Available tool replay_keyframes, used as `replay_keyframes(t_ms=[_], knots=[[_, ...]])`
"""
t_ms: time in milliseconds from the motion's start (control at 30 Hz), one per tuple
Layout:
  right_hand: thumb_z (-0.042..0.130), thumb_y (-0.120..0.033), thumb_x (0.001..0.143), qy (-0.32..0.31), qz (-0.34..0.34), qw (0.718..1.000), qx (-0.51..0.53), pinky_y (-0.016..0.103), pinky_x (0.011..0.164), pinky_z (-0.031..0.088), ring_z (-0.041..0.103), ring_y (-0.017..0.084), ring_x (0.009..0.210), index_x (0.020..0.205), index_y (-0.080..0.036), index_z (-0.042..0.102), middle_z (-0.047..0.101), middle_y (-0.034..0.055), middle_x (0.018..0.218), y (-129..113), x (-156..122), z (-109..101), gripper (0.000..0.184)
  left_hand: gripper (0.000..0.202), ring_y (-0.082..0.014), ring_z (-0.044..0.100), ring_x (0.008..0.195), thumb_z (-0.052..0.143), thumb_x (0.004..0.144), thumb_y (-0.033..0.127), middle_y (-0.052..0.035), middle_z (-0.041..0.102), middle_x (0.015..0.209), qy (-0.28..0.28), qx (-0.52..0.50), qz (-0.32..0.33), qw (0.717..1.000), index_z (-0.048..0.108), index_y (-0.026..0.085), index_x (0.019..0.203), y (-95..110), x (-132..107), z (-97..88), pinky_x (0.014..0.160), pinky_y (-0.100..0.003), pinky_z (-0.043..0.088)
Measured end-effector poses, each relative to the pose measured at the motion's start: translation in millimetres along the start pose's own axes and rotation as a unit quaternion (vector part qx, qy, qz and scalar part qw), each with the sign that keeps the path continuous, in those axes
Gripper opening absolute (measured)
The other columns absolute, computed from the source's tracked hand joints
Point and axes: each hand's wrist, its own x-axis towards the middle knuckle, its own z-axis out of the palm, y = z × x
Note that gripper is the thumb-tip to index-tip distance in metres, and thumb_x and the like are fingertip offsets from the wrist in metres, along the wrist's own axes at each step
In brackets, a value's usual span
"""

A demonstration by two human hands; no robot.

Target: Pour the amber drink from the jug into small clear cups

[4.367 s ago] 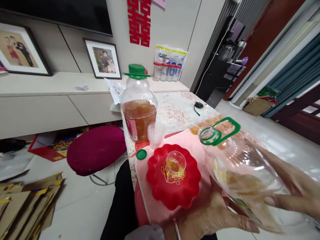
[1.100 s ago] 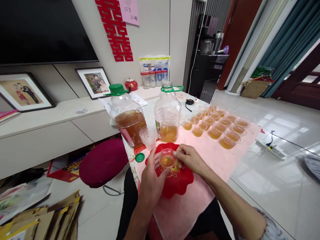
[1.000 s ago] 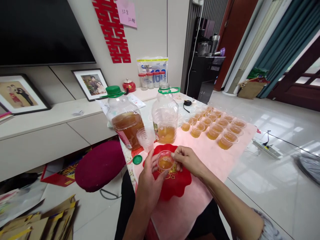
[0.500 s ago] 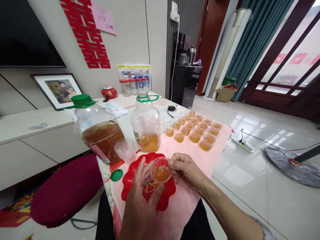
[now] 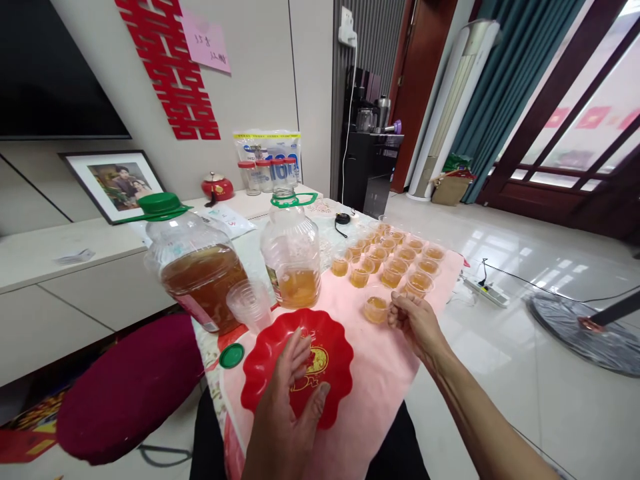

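Since half a second ago the small cup [image 5: 376,309] of amber liquid has left its place above the red dish [image 5: 327,393] and now stands upright on the pink cloth [image 5: 380,380], right of the dish and just in front of the cluster of filled cups [image 5: 400,257] at centre frame.

My right hand [image 5: 415,321] has gone with it. Its fingers [image 5: 394,311] are curled narrow at the cup's right side, so close that I cannot tell whether they pinch the rim or have let go. My left hand [image 5: 287,407] lies in the lower middle of the frame with its fingers spread wide and flat on the near part of the dish, holding nothing.

Behind the dish stands the open bottle [image 5: 291,257] with a green handle ring at its neck and a low level of amber liquid. To its left is the larger bottle [image 5: 197,267], about half full and shut with a green cap. A stack of empty clear cups [image 5: 249,303] sits between the two bottles, just beyond the dish's far left edge. One loose green cap [image 5: 232,355] lies on the surface beside the dish's left rim.
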Motion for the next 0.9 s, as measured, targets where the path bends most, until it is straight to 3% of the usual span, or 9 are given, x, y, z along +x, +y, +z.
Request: replay_keyframes(t_ms=[167, 467, 900], knots=[[0.068, -0.044, 0.099, 0.062, -0.018, 0.998, 0.019, 0.027, 0.061, 0.056, 0.062, 0.01, 0.069, 0.105, -0.017, 0.067, 0.068, -0.0017, 0.09, 10, 11, -3, 0.027, 0.07, -0.0321, 0.064, 0.138, 0.064, 0.094, 0.055, -0.0126, 0.064, 0.149, 0.012, 0.005, -0.008, 1.0, 0.042, 0.031, 0.156, 8, -4, 1.6, 0.116, -0.058, 0.053], [0.068, -0.046, 0.098, 0.103, -0.047, 0.992, 0.05, 0.039, 0.08, 0.062, 0.07, 0.018, 0.095, 0.123, -0.019, 0.065, 0.07, 0.0059, 0.118, 20, 26, 4, 0.037, 0.067, -0.031, 0.066, 0.135, 0.061, 0.095, 0.057, -0.0118, 0.064, 0.15, 0.025, 0.007, 0.008, 1.0, 0.045, 0.03, 0.154, 6, -6, 2.9, 0.113, -0.055, 0.056], [0.068, -0.045, 0.099, 0.126, -0.077, 0.986, 0.077, 0.03, 0.067, 0.058, 0.065, 0.012, 0.077, 0.111, -0.018, 0.067, 0.069, 0.0008, 0.099, 29, 35, 8, 0.03, 0.065, -0.03, 0.069, 0.13, 0.061, 0.094, 0.058, -0.0087, 0.069, 0.144, 0.019, 0.025, 0.028, 0.999, 0.047, 0.033, 0.152, -4, -7, 4.8, 0.113, -0.053, 0.057]])
